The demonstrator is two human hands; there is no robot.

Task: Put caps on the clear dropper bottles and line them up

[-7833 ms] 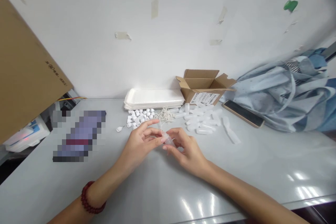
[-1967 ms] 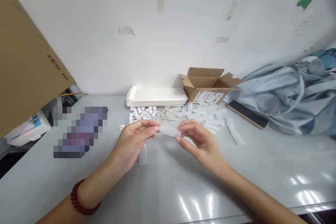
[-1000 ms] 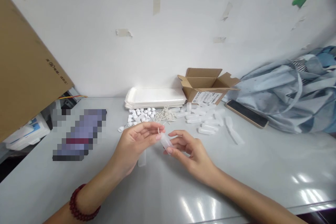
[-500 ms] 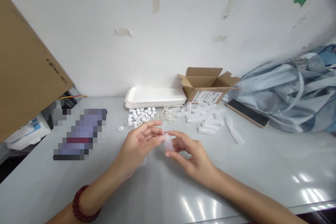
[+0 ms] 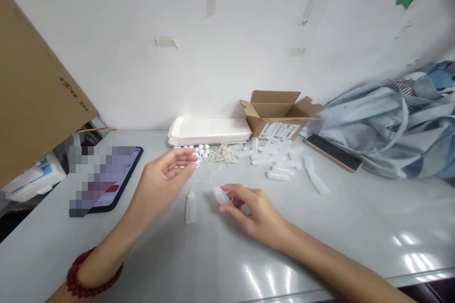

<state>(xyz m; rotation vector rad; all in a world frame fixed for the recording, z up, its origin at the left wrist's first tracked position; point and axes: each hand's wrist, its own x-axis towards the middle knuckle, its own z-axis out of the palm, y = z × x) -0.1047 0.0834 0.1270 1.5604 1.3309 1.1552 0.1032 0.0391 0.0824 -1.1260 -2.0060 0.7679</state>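
- One view to read, the head camera; my landmark is the small cardboard box [image 5: 279, 116] at the wall.
- The right hand [image 5: 254, 210] is well in front of the box and a little to its left. Thumb and fingers are pinched around a small bottle [image 5: 221, 195], low over the table [image 5: 320, 246]. The bottle is tilted, and a white thread [image 5: 212, 177] curls up from its neck.
- The left hand [image 5: 161, 177] is further left of the box, fingers spread and loose, holding nothing that I can see. Its fingertips are just beside the white caps [image 5: 203, 150].
- These caps lie left of the box, in front of the white trays [image 5: 209, 130]. Loose threads [image 5: 222, 153] and empty bottles [image 5: 273, 163] lie nearer to the box front.
- A second bottle [image 5: 191, 207], with a thread in it, lies on the table between the two hands.
- My judgement for doing it well: pick one cap only, with thumb and forefinger. Hold the gripped bottle steady with the neck free, and take care that the thread does not slip out.
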